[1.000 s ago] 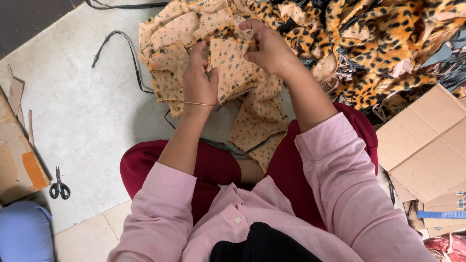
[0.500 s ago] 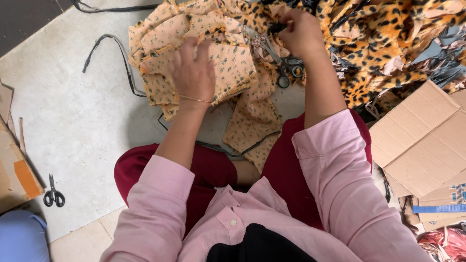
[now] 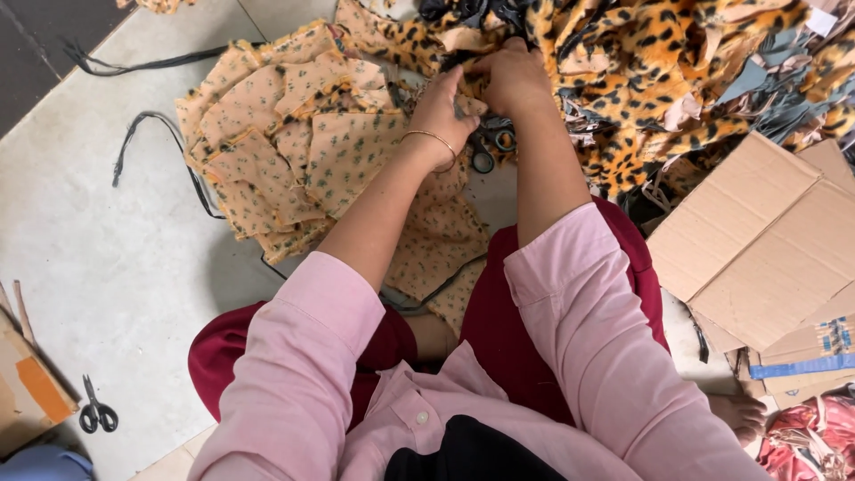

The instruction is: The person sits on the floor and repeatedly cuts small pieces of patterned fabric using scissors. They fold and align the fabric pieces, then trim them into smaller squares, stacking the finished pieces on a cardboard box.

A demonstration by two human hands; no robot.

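Head view showed a person seated on the floor [image 3: 107,276], looking down at both hands. Left hand [image 3: 438,114] lay at the inner edge of a stack of peach pieces [image 3: 294,151], which were spread on the floor to the left of the hands. Its fingers [image 3: 452,85] were curled and reached toward the right hand; whether they gripped cloth could not be told. A thin bangle [image 3: 434,139] sat on the left wrist. Right hand [image 3: 515,76] rested just beside the left, at the near edge of a leopard pile [image 3: 641,80]. Its fingers were bent down into the fabric and hidden from sight, so their grip could not be told. The two hands were touching or very nearly so.

Scissors [image 3: 488,153] with dark loops lay on the floor directly below the hands, between the forearms. One peach piece [image 3: 441,249] hung over the person's lap, against the dark red trousers [image 3: 534,338]. A black strap [image 3: 147,142] curled on the floor left of the stack. Small scissors [image 3: 96,411] lay well apart at the lower left, near a box corner [image 3: 31,392]. Flattened cardboard [image 3: 766,240] lay to the right of the person. Both sleeves [image 3: 588,338] were pink and pushed up above the forearms.
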